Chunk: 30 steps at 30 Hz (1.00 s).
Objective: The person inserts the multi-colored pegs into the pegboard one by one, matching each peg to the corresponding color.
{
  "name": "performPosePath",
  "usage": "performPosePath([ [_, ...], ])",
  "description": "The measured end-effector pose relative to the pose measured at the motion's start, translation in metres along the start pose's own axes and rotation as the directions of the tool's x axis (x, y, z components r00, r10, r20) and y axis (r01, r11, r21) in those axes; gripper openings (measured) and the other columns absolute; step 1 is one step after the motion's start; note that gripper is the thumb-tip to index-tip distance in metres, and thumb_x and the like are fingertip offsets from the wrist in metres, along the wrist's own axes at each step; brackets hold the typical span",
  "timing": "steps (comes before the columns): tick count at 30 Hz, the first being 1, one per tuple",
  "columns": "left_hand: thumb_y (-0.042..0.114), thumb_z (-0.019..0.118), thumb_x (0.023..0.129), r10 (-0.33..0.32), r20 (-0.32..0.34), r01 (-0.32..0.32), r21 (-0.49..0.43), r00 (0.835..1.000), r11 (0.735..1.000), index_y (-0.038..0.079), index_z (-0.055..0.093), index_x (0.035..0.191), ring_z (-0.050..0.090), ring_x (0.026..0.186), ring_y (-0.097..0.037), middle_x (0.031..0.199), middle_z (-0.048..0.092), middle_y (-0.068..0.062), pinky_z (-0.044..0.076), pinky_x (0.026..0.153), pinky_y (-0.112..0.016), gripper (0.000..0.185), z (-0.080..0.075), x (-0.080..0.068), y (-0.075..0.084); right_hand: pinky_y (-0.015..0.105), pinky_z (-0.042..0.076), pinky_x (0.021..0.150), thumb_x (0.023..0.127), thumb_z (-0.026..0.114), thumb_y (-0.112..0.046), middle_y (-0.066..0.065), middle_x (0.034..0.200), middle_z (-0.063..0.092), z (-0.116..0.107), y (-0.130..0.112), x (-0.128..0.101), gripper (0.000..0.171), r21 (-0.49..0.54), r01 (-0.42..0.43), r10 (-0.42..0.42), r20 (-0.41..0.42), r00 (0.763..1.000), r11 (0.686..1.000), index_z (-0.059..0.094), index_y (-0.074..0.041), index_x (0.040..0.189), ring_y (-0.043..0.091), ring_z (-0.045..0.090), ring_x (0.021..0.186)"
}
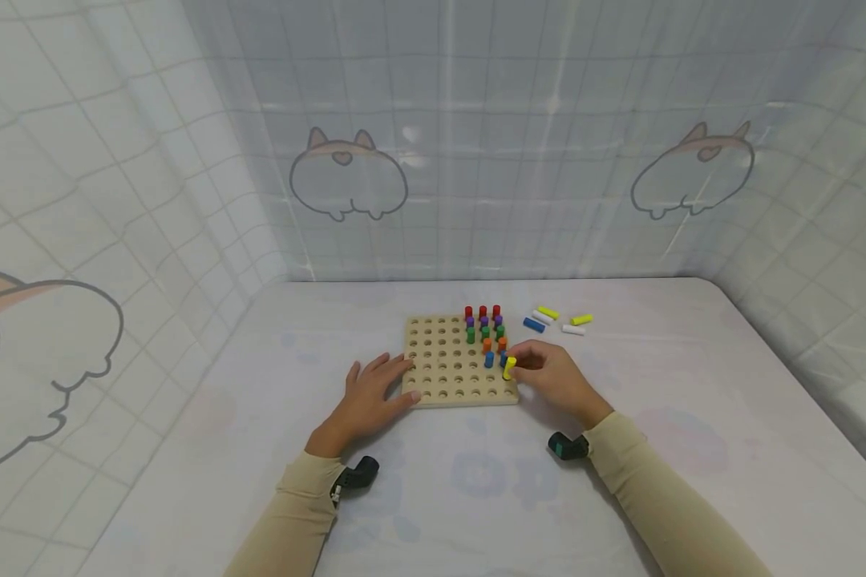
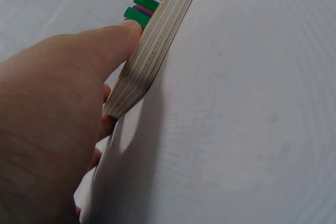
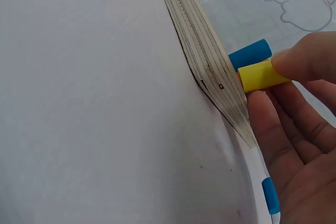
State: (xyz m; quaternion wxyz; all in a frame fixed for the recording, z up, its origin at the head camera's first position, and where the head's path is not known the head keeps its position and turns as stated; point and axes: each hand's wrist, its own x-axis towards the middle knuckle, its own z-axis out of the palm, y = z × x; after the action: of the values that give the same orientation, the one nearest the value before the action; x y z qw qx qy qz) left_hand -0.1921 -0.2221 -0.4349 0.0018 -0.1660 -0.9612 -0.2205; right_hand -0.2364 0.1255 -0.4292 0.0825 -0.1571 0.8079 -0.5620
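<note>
A square wooden pegboard (image 1: 435, 386) with rows of holes lies flat on the table. My left hand (image 1: 371, 397) rests at its left side, fingers spread and fairly straight, the thumb (image 2: 113, 43) touching the board near its front corner. Between thumb and fingertips my right hand (image 1: 557, 378) pinches a yellow peg (image 3: 257, 76), upright at the board's right column, its lower end right at the board. Just behind it stand blue pegs (image 1: 489, 360), one partly hidden by the right hand. Orange pegs (image 1: 487, 345), green pegs (image 1: 471, 336), purple pegs (image 1: 484, 322) and red pegs (image 1: 483, 311) stand in rows farther back.
Beyond the board's right side lie loose pegs: a blue peg (image 1: 534, 325), a white peg (image 1: 542, 318) and a yellow peg (image 1: 548, 312) together, another yellow peg (image 1: 581, 319) and white peg (image 1: 573, 329) farther right. A tiled-pattern curtain (image 1: 491, 224) stands behind the white table (image 1: 462, 513).
</note>
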Motion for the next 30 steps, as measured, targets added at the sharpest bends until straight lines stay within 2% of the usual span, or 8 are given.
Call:
performPosePath([
  [10,0.055,0.058,0.096,-0.001,-0.002,0.001,0.002,1.0,1.0,0.018,0.045,0.153,0.024,0.149,-0.032,0.157,0.04,-0.004,0.0,0.114,-0.069,0.068,-0.0001,-0.0004,0.0008,0.042,0.052,0.097,0.091,0.072,-0.011,0.007,0.119,0.068,0.0003,0.0022,0.0001,0.028,-0.008,0.006,-0.006,0.006,1.0,1.0,0.068,-0.005,0.118,0.024,0.064,0.108],
  [30,0.054,0.057,0.096,0.0,-0.005,0.0,0.012,1.0,1.0,0.018,0.045,0.153,0.024,0.149,-0.032,0.158,0.04,-0.004,0.001,0.114,-0.069,0.068,0.0022,0.0001,-0.0004,0.042,0.053,0.094,0.092,0.072,-0.012,0.005,0.114,0.068,0.0016,0.0044,0.0011,0.025,-0.039,0.02,-0.02,0.007,1.0,0.999,0.069,-0.008,0.116,0.023,0.065,0.104],
])
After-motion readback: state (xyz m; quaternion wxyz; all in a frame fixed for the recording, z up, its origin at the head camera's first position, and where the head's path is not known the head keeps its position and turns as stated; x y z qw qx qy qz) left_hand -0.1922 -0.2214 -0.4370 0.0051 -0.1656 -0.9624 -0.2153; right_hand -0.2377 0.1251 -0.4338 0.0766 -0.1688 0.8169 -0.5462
